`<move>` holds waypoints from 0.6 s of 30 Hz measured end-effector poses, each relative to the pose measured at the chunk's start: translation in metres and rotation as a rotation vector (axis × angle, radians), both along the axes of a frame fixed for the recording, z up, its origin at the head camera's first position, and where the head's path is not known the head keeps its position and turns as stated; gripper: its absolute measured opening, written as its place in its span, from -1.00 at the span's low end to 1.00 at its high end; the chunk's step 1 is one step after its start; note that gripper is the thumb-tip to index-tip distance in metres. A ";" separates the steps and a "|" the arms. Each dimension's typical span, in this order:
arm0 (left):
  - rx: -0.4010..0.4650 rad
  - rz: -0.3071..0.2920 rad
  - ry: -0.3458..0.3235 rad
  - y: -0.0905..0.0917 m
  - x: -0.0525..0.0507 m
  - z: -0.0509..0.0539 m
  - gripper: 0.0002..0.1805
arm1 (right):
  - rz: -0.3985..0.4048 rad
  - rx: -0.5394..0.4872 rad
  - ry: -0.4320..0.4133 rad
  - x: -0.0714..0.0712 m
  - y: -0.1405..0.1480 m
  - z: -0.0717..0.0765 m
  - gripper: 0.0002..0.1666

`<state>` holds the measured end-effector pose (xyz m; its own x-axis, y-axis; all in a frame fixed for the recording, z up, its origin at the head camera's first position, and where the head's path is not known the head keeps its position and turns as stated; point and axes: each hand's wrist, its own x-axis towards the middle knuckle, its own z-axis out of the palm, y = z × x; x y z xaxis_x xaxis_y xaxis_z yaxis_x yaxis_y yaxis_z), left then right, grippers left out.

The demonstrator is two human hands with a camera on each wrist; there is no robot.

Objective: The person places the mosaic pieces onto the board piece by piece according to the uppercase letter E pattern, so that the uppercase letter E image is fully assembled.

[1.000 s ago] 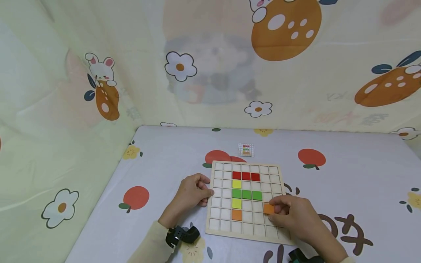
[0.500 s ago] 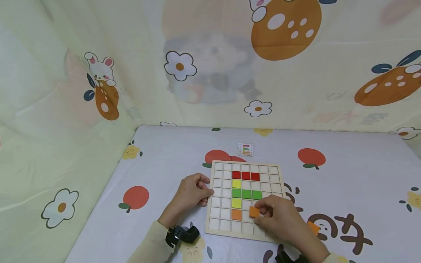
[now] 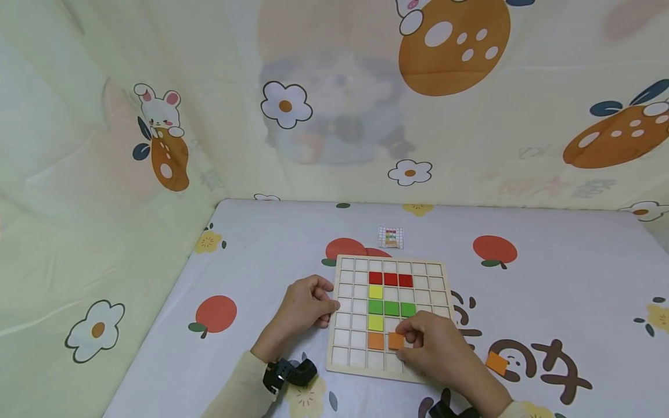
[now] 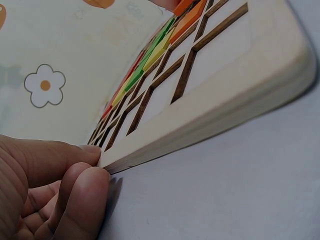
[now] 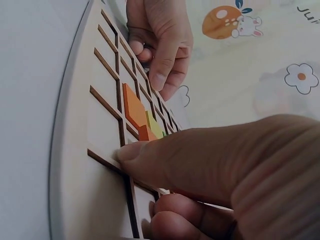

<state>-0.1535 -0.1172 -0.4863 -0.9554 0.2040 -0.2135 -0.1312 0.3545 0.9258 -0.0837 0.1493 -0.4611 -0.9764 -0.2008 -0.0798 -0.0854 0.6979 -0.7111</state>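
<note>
A wooden grid board (image 3: 349, 371) lies on the table. Set in its cells are red tiles (image 3: 391, 279), yellow tiles (image 3: 376, 323), green tiles (image 3: 392, 308) and one orange tile (image 3: 376, 341). My right hand (image 3: 436, 348) pinches a second orange tile (image 3: 395, 341) between thumb and fingers, just right of the first; the right wrist view shows my thumb (image 5: 165, 155) covering most of it. At the board's left edge my left hand (image 3: 305, 305) holds the rim with curled fingers, its thumb and finger meeting the wood (image 4: 150, 150) in the left wrist view.
Another orange tile (image 3: 496, 363) lies on the cloth right of my right forearm. Behind the board is a small printed pattern card (image 3: 391, 237). A patterned curtain (image 3: 334, 116) rises at the table's back and left. Both wrists wear black straps (image 3: 289, 373).
My right hand has carried its orange tile leftward across the board to beside the seated orange one, uncovering the loose tile on the cloth. The left hand has stayed still.
</note>
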 end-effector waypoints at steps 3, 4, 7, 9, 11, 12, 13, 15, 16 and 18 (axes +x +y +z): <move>-0.002 0.001 -0.002 0.000 -0.001 -0.001 -0.67 | -0.007 0.002 -0.001 0.000 -0.001 0.000 -0.72; -0.003 0.001 -0.002 0.000 -0.001 -0.001 -0.67 | -0.012 0.005 -0.005 0.000 -0.002 0.000 -0.71; -0.005 0.002 -0.003 0.000 -0.001 -0.001 -0.68 | -0.027 0.010 -0.022 0.000 -0.005 0.001 -0.71; -0.006 0.002 -0.002 0.000 -0.001 -0.001 -0.68 | -0.036 0.019 -0.029 0.001 -0.006 0.001 -0.71; -0.005 0.003 -0.004 0.000 -0.001 -0.001 -0.68 | -0.040 0.029 -0.034 0.001 -0.007 0.000 -0.72; -0.006 0.004 -0.004 0.000 0.000 -0.001 -0.68 | -0.041 0.033 -0.033 0.001 -0.007 0.000 -0.72; -0.006 0.004 -0.004 0.000 0.000 -0.001 -0.68 | -0.041 0.035 -0.033 0.001 -0.007 0.000 -0.72; -0.008 0.005 -0.004 0.000 0.000 -0.001 -0.68 | -0.042 0.041 -0.033 0.001 -0.008 0.000 -0.72; -0.008 0.005 -0.005 0.000 0.000 -0.001 -0.68 | -0.042 0.042 -0.033 0.001 -0.008 0.000 -0.72; -0.010 0.004 -0.003 0.000 0.000 -0.001 -0.68 | -0.043 0.043 -0.034 0.001 -0.008 0.000 -0.72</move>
